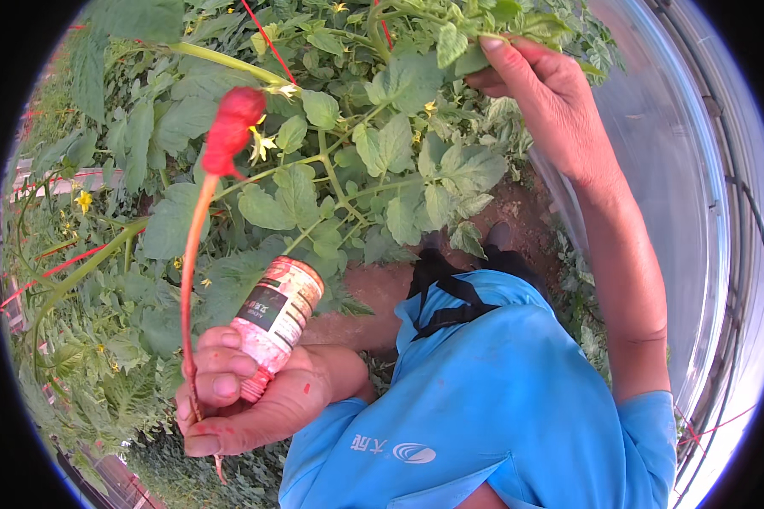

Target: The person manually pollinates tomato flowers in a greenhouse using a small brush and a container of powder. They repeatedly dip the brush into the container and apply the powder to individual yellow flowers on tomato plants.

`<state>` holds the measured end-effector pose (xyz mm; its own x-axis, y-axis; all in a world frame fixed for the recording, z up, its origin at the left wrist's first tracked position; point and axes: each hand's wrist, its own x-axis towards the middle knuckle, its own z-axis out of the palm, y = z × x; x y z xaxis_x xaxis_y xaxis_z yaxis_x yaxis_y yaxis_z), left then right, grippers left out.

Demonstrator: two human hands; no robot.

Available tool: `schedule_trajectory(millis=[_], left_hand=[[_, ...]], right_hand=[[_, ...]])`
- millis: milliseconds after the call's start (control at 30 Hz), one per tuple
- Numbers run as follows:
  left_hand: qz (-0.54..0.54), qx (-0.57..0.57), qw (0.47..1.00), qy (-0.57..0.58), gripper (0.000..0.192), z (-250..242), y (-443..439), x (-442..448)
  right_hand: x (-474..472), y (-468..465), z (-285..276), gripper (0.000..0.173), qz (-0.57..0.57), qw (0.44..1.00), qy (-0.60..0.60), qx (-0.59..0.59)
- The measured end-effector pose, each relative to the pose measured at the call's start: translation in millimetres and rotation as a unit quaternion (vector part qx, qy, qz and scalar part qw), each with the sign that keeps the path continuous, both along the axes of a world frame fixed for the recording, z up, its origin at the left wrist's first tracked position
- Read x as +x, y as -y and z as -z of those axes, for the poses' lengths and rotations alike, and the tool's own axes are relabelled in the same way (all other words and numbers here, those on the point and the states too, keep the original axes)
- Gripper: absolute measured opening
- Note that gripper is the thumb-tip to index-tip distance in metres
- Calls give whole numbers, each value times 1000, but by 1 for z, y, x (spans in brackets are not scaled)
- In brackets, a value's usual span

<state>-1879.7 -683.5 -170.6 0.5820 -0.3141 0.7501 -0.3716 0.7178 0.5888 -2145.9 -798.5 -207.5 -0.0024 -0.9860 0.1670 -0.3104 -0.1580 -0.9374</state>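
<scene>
My left hand point(254, 394) is closed around a small labelled bottle point(277, 318), stained red at its lower end. The same hand pinches a thin stick point(190, 286) between thumb and fingers. The stick stands upright in view and ends in a bulky, red-soaked wad point(232, 130), close to yellow tomato flowers point(262, 145). At the upper right, my right hand point(493, 60) has thumb and fingertips together on a leafy tomato shoot point(516, 32); some of its fingers are partly hidden by leaves. Red specks mark the left hand.
Dense tomato plants point(293, 197) fill the left and middle, with red strings point(267, 41) among them. A thick stem point(229, 60) crosses behind the wad. Clear plastic sheeting point(662, 159) curves along the right side. Brown soil point(516, 203) and my shoes point(498, 235) show between leaves.
</scene>
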Motion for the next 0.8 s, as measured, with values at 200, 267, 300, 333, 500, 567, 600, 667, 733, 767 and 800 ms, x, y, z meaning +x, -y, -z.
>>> schedule_trajectory(millis=[200,267,300,333,500,567,600,667,733,767,800], left_hand=[[-108,-2,994,25,43,-2,-40,-10],[-134,4,991,10,44,2,-57,-19],[-146,7,989,4,44,3,-66,-22],[-147,13,989,-8,43,8,-76,-24],[-102,45,993,43,40,16,-105,-46],[-58,34,997,24,40,19,-117,-50],[-86,26,995,36,39,23,-118,-53],[-147,12,987,60,38,28,-120,-62],[-186,50,977,89,43,31,-127,-72],[-178,54,978,96,43,32,-128,-76],[-173,56,978,102,43,35,-130,-78]], right_hand=[[0,11,-56,44,-77,987,48,133],[-9,12,-43,45,-138,983,56,106],[-15,11,-38,45,-177,978,71,83],[-16,7,-44,44,-195,972,76,103],[-22,-7,-15,48,-199,976,40,78],[-31,-10,6,47,-183,982,30,46],[-34,-22,6,47,-176,982,33,65],[-33,-33,21,51,-167,976,63,128],[-24,-37,49,51,-147,976,98,128],[-17,-40,63,51,-135,976,114,129],[-6,-41,84,51,-126,983,22,129]])
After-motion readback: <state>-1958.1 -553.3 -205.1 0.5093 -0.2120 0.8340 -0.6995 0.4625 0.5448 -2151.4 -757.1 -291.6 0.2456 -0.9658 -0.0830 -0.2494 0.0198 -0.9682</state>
